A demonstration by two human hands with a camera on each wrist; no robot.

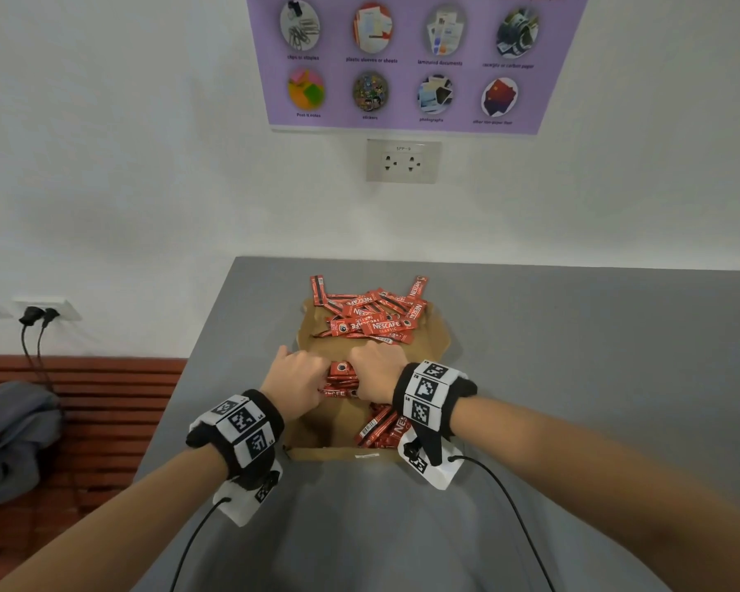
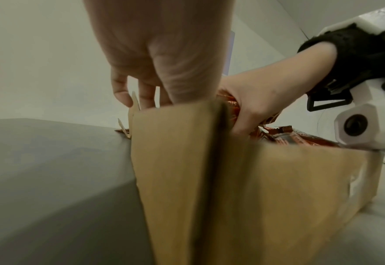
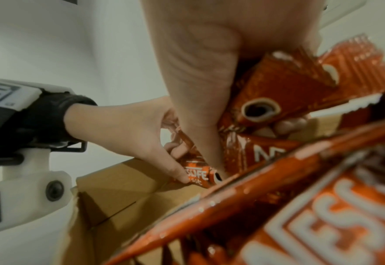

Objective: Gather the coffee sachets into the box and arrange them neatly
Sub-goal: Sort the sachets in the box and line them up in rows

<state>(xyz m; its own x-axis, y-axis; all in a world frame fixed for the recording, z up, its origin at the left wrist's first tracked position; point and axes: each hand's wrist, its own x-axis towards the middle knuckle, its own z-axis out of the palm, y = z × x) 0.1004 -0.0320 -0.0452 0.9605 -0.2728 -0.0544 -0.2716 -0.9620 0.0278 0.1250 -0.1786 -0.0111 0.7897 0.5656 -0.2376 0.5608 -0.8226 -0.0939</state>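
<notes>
Lying at the near right inside the open cardboard box point(image 1: 338, 453): a few red sachets point(image 1: 377, 429). Gripping one bundle of sachets point(image 1: 340, 380) over the box middle, both sides: left hand point(image 1: 298, 378) and right hand point(image 1: 377, 373), fingers curled round it. Sitting heaped on the far flap: loose sachet pile point(image 1: 370, 314), all on the grey table point(image 1: 573, 356).
</notes>
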